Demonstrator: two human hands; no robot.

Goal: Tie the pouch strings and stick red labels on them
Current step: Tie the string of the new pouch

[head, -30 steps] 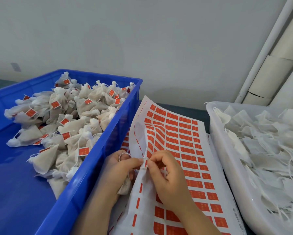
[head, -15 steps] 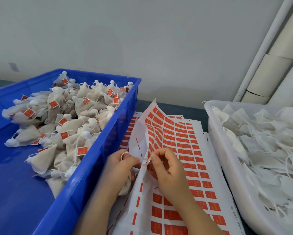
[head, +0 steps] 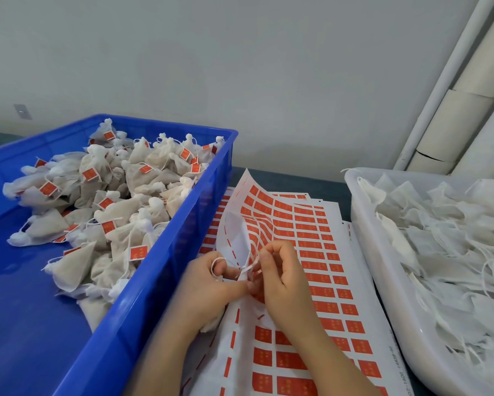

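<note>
1. the pouch (head: 211, 324) you are working on sits low in the middle, over the near-left part of the label sheet; only a bit of its white cloth shows under your left hand
2. its string (head: 221, 261) makes a small loop above your left fingers and runs across to your right fingertips
3. your left hand (head: 208, 287) has its grip closed round the pouch, fingers curled
4. your right hand (head: 282, 281) has a tight pinch grip on the string ends, thumb against forefinger; a speck of red shows there, and you cannot tell whether it is a label
5. the two hands meet at the fingertips
6. the label sheet (head: 334, 270) lies on the counter between the two bins, with rows of red labels on white backing; its far-left corner curls upward, and its left columns show bare backing with thin red slivers
7. the blue crate (head: 165, 270) on your left holds a heap of tied pouches (head: 117, 212), red labels on their strings
8. the white tray (head: 382, 295) on your right holds flat untied pouches (head: 454, 252) with loose strings
</note>
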